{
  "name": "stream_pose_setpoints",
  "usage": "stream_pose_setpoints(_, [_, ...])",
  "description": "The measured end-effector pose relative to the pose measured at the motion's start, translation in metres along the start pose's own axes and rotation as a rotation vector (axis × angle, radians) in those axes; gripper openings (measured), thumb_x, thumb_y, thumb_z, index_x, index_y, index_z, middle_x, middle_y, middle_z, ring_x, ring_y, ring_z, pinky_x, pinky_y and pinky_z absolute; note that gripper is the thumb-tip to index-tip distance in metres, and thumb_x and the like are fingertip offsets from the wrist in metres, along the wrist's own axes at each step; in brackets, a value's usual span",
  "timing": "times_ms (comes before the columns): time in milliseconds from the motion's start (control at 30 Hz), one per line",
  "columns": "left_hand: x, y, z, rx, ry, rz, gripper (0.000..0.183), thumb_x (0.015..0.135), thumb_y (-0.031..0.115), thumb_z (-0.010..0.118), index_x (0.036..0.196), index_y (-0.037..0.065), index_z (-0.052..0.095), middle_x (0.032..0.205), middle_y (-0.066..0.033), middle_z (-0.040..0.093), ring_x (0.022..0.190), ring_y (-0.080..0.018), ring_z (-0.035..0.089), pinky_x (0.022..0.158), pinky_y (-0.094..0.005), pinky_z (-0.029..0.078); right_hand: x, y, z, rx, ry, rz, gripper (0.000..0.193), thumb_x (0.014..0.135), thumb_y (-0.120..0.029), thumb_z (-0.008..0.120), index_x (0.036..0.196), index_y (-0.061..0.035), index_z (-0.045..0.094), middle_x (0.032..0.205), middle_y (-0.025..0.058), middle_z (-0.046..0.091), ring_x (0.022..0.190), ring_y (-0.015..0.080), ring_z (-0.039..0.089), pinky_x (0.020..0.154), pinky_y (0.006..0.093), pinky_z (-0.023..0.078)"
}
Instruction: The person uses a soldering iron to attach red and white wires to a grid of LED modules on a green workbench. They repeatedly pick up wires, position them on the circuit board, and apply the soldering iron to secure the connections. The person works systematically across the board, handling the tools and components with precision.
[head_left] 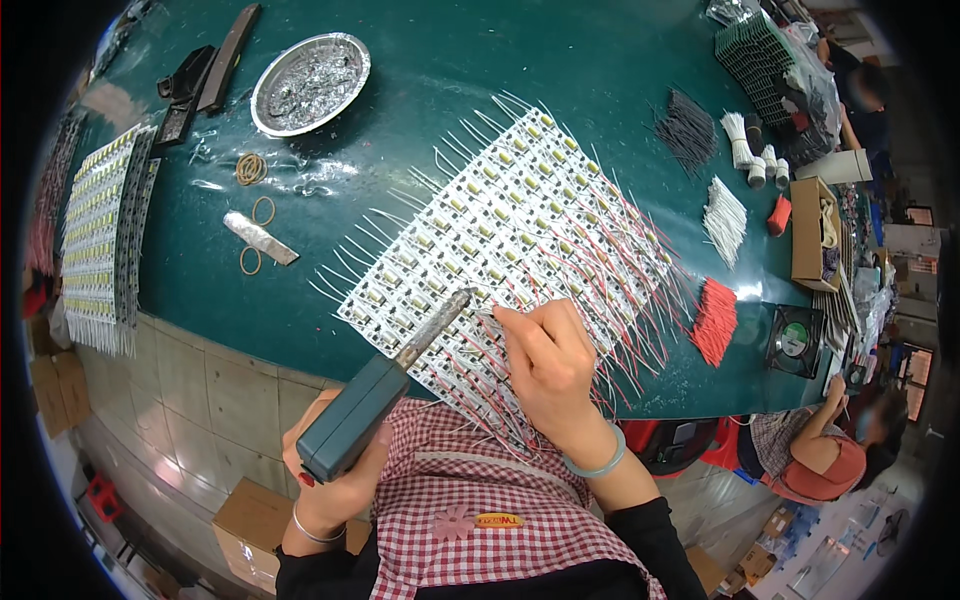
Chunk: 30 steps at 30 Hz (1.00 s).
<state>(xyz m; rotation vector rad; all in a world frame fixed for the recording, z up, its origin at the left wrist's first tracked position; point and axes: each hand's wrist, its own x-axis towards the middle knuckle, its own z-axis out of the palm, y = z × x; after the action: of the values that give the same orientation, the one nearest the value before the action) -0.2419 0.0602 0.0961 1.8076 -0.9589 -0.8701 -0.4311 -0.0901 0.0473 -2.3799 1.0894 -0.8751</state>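
Left grip (pixel 350 482) is wrapped around the handle of the iron (pixel 353 415); right grip (pixel 553 370) has thumb and forefinger pressed together, and whatever may be between them is too small for me to tell. Finding on position: the board (pixel 500 200) lies on the worktop (pixel 620 100), in front of me, its near corner toward my body. Its nearer portion is under my right grip, which is the closer of the two; from my left grip it lies ahead and to the right. The iron's tip is over the board, just left of my right fingertips and slightly farther out. Finding on direction: the iron points away from me and rightward. The board's long axis slants likewise, near-left to far-right, roughly parallel to the iron, with red wires (pixel 610 265) trailing along its right side.
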Motion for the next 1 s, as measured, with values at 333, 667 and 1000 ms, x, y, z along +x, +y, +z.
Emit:
stream_pose_setpoints(333, [0.004,-0.002,0.006,-0.010,0.013,0.090,0.022,0.072,-0.005,0.074,0.093,-0.007,0.067,0.091,-0.0157,0.069,0.076,-0.0218,0.067,0.068,-0.0301,0.053,0.001,0.000,0.001,-0.020,-0.013,-0.004,0.024,0.075,0.005,0.072,0.097,-0.0045,0.070,0.074,0.0057,0.048,0.067,0.0214,0.052,0.055,0.0341,0.042])
stream_pose_setpoints(667, [0.007,-0.001,0.011,0.049,0.002,0.129,0.019,0.070,-0.006,0.073,0.088,-0.003,0.067,0.086,-0.0121,0.067,0.074,-0.0220,0.065,0.068,-0.0302,0.052,0.001,0.001,0.000,-0.012,-0.028,0.002,0.025,0.075,0.006,0.071,0.097,-0.0046,0.070,0.075,0.0061,0.047,0.067,0.0220,0.052,0.055,0.0342,0.043])
stream_pose_setpoints(1000, [0.009,-0.003,0.008,0.105,-0.018,0.239,0.020,0.067,-0.005,0.074,0.087,-0.006,0.068,0.081,-0.0141,0.065,0.067,-0.0237,0.064,0.062,-0.0308,0.051,-0.001,0.002,0.001,-0.029,-0.030,-0.002,0.023,0.076,0.005,0.070,0.097,-0.0050,0.069,0.075,0.0059,0.047,0.067,0.0216,0.052,0.055,0.0339,0.042])
